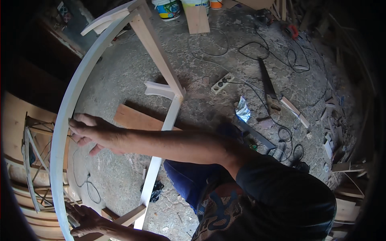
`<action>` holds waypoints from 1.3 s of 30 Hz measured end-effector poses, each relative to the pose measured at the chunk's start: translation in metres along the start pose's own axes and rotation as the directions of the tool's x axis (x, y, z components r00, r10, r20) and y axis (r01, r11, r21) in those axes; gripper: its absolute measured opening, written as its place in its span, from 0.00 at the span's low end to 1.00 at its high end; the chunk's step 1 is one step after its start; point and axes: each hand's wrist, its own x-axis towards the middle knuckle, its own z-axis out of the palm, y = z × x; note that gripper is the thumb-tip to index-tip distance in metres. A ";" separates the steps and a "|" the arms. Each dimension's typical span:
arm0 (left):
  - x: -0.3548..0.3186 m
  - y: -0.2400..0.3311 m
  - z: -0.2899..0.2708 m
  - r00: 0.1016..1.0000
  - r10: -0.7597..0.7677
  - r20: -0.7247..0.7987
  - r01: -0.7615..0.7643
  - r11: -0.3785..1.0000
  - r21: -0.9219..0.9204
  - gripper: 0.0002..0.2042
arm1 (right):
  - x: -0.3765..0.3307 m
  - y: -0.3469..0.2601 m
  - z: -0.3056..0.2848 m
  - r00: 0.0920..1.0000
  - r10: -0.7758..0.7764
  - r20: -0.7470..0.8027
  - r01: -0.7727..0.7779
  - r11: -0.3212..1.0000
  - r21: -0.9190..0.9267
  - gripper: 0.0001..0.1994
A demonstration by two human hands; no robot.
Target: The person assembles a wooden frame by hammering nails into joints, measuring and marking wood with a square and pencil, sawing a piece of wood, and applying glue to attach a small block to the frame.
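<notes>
A pale wooden furniture frame (pixel 64 120) stands before me, its long rail bowed by the lens along the left. My right hand (pixel 96 134) reaches across, its fingertips against the rail's inner edge and its fingers apart. Lower down, my left hand (pixel 86 219) touches the same rail with spread fingers; part of it is in shadow. Another long rail (pixel 171 114) runs under my right forearm. A wooden leg piece (pixel 155 52) slants up to the frame's far corner, and a crosspiece (pixel 134 215) joins near my left hand.
A reddish-brown board (pixel 136 116) lies on the rough floor inside the frame. A handsaw (pixel 267 82), a power strip (pixel 222 83) and looping cables (pixel 253 50) lie to the right. Paint buckets (pixel 167 9) stand at the back; curved wooden pieces (pixel 24 193) are stacked at left.
</notes>
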 end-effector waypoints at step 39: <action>-0.310 -0.518 0.010 -0.015 -0.975 -0.224 0.932 -0.094 0.349 0.16 | -0.560 0.165 -0.207 0.096 -0.358 -0.929 -0.650 0.684 -0.331 0.17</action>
